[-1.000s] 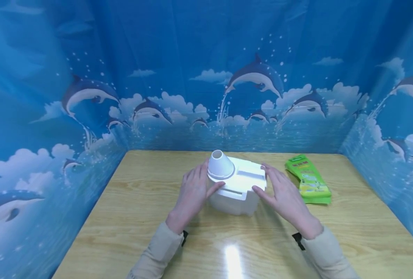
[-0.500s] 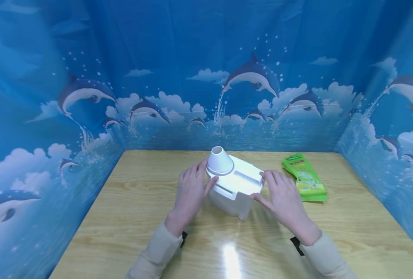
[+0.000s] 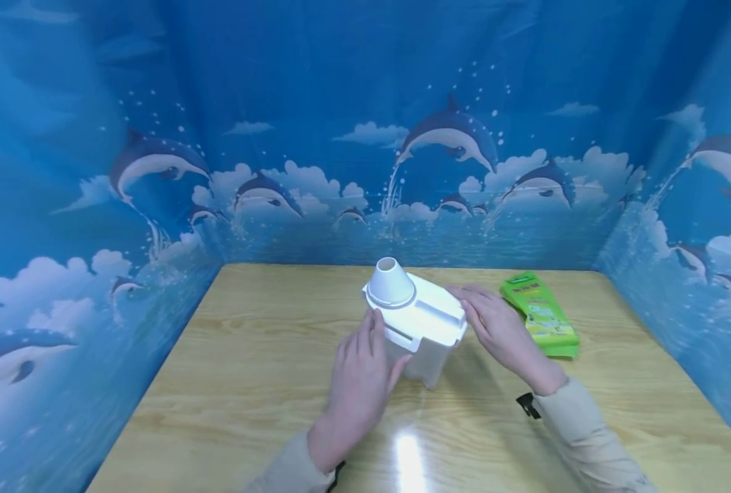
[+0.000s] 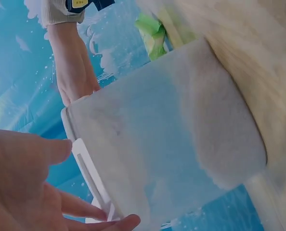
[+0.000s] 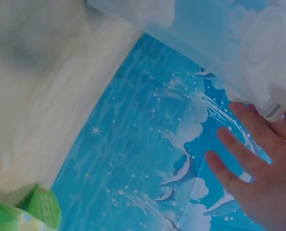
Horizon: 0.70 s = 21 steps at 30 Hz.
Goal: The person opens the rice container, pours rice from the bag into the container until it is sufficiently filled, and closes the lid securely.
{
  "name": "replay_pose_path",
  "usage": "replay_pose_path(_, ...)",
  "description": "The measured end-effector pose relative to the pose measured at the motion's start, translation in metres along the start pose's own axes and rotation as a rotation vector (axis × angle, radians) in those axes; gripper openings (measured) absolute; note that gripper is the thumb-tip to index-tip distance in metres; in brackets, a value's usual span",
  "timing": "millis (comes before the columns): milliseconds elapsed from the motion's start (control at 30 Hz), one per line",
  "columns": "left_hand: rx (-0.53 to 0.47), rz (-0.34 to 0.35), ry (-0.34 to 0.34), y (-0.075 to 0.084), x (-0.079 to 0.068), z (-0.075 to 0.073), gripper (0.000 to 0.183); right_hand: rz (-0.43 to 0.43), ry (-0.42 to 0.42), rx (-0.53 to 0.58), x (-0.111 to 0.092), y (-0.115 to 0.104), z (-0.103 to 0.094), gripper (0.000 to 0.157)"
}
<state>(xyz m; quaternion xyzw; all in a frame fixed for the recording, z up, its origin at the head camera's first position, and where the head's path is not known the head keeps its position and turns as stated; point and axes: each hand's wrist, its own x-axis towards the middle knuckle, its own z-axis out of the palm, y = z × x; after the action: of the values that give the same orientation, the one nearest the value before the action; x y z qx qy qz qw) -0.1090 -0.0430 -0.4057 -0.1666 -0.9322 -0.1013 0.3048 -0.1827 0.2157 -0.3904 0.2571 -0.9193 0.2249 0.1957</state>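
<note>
A lidded translucent plastic storage container [image 3: 422, 356] stands on the table, its long side turned at an angle. Pale, grainy-looking contents are visible through the wall of the container [image 4: 157, 130] in the left wrist view. Its white lid [image 3: 423, 311] carries a cone-shaped spout [image 3: 390, 284] at the left end. My left hand [image 3: 359, 376] lies along the front, fingertips touching the lid's front edge below the spout, thumb by the wall. My right hand [image 3: 503, 329] is at the lid's right end; its fingers [image 5: 239, 154] are extended and spread, the index fingertip near the lid's corner.
A green printed plastic packet [image 3: 540, 315] lies on the wooden table [image 3: 266, 356] to the right, behind my right hand. A blue curtain with dolphins [image 3: 316, 137] hangs around the table's back and sides.
My left hand has slid from the lid's left end toward the front. The right hand's fingers have shifted to the far side of the lid's right end. Earlier the container turned slightly.
</note>
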Motion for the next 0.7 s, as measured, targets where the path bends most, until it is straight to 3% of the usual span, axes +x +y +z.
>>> replay_pose_path(133, -0.001, 0.010, 0.041, 0.003, 0.002, 0.006, 0.091, -0.009, 0.020, 0.017, -0.004, 0.001, 0.003, 0.037)
replay_pose_path(233, -0.028, -0.012, 0.027, 0.002, 0.006, 0.008, 0.090, -0.020, 0.048, 0.024, -0.006, -0.002, 0.004, 0.036)
replay_pose_path(467, -0.226, -0.156, -0.155, -0.003, 0.021, 0.009, 0.088, -0.013, 0.092, 0.015, -0.011, -0.014, 0.008, 0.032)
replay_pose_path(700, -0.428, -0.242, -0.270, -0.016, 0.040, 0.016, 0.084, -0.071, 0.169, -0.071, -0.015, -0.035, 0.011, 0.033)
